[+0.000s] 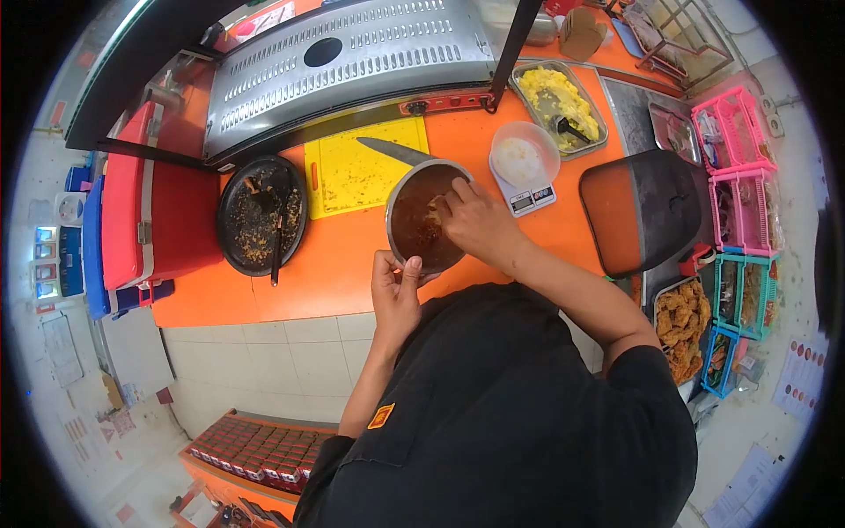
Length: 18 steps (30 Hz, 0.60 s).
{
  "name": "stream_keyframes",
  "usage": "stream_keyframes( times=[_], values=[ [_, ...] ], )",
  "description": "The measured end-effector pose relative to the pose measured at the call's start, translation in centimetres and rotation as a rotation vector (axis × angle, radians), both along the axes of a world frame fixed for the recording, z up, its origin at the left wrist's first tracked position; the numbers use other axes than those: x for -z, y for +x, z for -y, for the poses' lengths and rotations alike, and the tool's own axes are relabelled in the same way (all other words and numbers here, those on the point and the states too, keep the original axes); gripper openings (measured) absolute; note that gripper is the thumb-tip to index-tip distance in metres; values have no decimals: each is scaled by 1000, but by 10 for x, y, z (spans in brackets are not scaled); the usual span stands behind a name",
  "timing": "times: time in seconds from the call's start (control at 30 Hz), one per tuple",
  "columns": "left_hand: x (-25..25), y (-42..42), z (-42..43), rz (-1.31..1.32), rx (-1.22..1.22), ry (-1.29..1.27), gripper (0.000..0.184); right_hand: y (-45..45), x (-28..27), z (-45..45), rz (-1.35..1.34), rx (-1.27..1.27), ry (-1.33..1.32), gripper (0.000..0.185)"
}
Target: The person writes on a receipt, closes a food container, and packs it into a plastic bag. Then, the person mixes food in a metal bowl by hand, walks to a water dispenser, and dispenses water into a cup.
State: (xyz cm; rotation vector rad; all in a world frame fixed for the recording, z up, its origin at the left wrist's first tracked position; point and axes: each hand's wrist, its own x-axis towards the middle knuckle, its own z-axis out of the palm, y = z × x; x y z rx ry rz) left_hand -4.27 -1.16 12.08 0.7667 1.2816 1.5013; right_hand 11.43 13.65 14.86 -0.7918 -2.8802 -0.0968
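Note:
A round metal bowl [393,209] with reddish-brown sauce [415,204] inside is at the front edge of the orange counter. My left hand [398,286] grips its near rim, thumb on the outside and fingers partly hidden. Over the right side of the bowl, my right hand [475,222] reaches in with its fingers bent together. Some light-brown food [434,211] shows beside those fingertips, but what they hold is hidden. Behind the bowl, a knife [392,150] lies across a yellow cutting board [339,180] strewn with crumbs.
On the left are a black round pan [231,238] with crumbs and a red cooler box [176,211]. A plastic bowl of rice [519,160] rests on a scale [533,201]. Further right are a tray of yellow food [554,92], a black lid [656,207] and fried chicken [682,326].

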Motion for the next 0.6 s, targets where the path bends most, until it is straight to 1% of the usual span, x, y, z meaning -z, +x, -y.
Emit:
stream_keyframes(
  times=[0.03,0.17,0.23,0.27,0.33,0.37,0.43,0.47,0.53,0.57,0.6],
  values=[
    [1,1,-1,-6,11,4,20,0,2,0,71,5,39,32],
    [-3,5,-9,-19,11,0,24,1,17,6,46,-11,40,33],
    [-2,10,-11,-82,-14,1,24,-1,24,12,-53,-7,-102,25],
    [-1,12,-12,-85,-11,1,24,-2,27,13,-56,-4,-102,25],
    [0,14,-15,-194,5,-7,25,-3,35,11,-132,7,-390,26],
    [3,14,-15,-197,11,-8,25,-6,42,10,-136,13,-391,26],
    [11,11,-14,-316,111,-31,21,-12,49,6,-136,13,-663,24],
    [14,8,-12,-319,118,-37,21,-12,53,4,-141,18,-670,24],
    [16,2,-12,-615,238,-112,21,-12,45,-6,-37,75,-949,25],
    [17,1,-12,-616,243,-116,21,-13,44,-10,-39,78,-953,25],
    [18,1,-11,-634,232,-116,21,-14,43,-13,-57,105,-1081,24]
  ],
)
